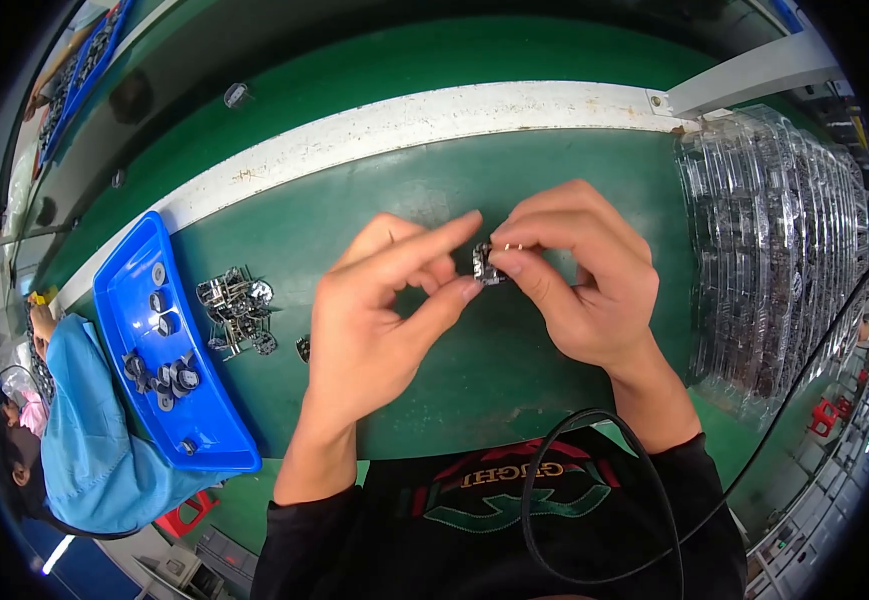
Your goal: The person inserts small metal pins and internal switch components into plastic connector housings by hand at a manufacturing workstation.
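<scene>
Right fingers (552,234) pinch a small part (482,266); lettering (509,475) marks the shirt (384,545).

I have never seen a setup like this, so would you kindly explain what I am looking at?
Certainly. There is no machine here: these are a person's two bare hands, seen from above. The picture comes from the left of two wide fisheye cameras worn on the head, so straight edges look bent.

The right hand pinches a small dark part between thumb and forefinger. The left hand is right beside it, thumb at its edge; I cannot tell whether it presses on it.

On the green tabletop, a pile of metallic parts lies to the left, next to a blue tray with small pieces inside. Clear plastic packaging is stacked at the right.
</scene>
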A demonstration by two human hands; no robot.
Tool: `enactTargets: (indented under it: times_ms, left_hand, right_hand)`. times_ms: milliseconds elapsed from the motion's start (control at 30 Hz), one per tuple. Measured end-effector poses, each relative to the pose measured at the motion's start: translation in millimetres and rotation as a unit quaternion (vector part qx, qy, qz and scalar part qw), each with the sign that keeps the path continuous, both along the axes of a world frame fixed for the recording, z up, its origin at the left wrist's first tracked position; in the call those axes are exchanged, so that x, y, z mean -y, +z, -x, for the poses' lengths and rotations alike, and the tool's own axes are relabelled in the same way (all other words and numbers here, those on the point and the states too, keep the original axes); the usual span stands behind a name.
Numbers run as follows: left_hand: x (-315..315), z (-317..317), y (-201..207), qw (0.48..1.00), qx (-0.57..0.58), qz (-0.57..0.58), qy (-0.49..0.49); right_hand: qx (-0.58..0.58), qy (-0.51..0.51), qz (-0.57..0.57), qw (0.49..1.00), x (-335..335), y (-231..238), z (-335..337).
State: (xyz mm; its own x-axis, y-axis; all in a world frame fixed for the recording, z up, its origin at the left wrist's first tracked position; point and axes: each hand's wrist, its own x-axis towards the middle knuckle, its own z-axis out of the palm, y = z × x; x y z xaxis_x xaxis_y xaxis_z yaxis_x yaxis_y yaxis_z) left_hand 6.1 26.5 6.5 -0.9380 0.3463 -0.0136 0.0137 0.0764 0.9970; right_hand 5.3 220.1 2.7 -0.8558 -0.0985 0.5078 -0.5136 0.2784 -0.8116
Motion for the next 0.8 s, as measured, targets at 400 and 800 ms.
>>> enactTargets:
  times_ms: [400, 800]
  left_hand:
    - [-40.1, 2.2, -18.6, 0.913, -0.262, 0.299, -0.093]
    - [-14.4, 3.4, 0.1, 0.960, 0.181, -0.213, 0.000]
  right_hand:
    - [0.077, -0.140, 0.135, 0.978, -16.6, -8.3, 12.3]
    - [0.121, -0.015, 0.082, 0.989, -3.3, -2.4, -4.9]
